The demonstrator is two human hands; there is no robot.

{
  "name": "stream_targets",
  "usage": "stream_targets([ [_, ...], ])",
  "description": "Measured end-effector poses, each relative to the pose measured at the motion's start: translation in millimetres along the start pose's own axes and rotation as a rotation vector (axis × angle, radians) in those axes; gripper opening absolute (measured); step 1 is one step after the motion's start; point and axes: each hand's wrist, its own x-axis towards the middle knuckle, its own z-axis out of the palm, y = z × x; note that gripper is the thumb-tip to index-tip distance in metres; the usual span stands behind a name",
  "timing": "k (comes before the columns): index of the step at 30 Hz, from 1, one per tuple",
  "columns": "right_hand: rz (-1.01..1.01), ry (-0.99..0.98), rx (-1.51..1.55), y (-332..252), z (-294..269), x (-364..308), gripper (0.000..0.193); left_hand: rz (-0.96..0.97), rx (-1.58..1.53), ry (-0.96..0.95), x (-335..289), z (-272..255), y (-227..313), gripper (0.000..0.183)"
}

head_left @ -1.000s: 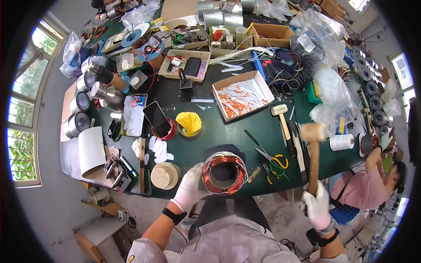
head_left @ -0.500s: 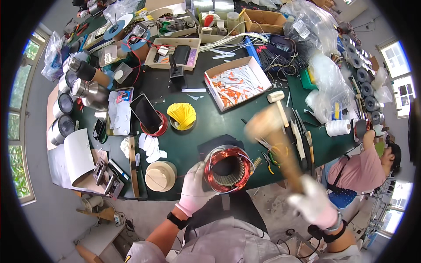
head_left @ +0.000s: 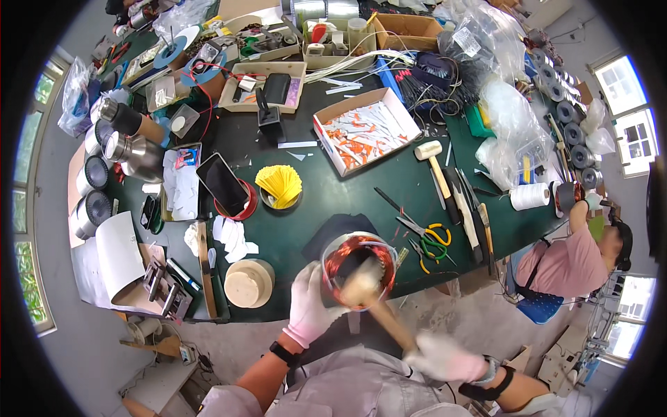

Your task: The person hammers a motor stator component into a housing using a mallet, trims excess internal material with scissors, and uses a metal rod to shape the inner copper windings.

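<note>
A motor stator (head_left: 333, 270) with red-brown copper windings stands at the near edge of the green table, its round bore facing up. Gloved in white, my left hand (head_left: 310, 306) grips its left side, fingers along the outer wall. My right hand (head_left: 445, 358), also gloved and smeared by motion, is closed round the wooden handle of a mallet (head_left: 391, 325). The blurred mallet head covers the stator's near side and part of the bore; whether it touches the windings I cannot tell. Under the stator's far side lies a dark cloth or sheet (head_left: 338, 229).
Right of the stator lie scissors (head_left: 424, 231), a second, pale-headed mallet (head_left: 432, 158) and several long tools. A cream wooden block (head_left: 249, 283) stands left. Behind are yellow paper slips (head_left: 279, 184) and a box of strips (head_left: 368, 135). A co-worker (head_left: 573, 257) sits at right.
The mallet in my right hand has swung down and left, from above the table at right onto the stator. My left hand keeps its hold on the stator. The view has shifted slightly.
</note>
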Motion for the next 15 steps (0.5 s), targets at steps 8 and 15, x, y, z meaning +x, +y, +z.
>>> stream_targets([
  [8,-0.070,0.766,0.202,-7,-31,-14,0.030,0.025,-0.010,0.001,0,-6,-1,0.109],
  [15,0.229,0.380,0.433,-40,-88,-20,0.023,-0.042,-0.001,0.044,-24,-3,2,0.106],
])
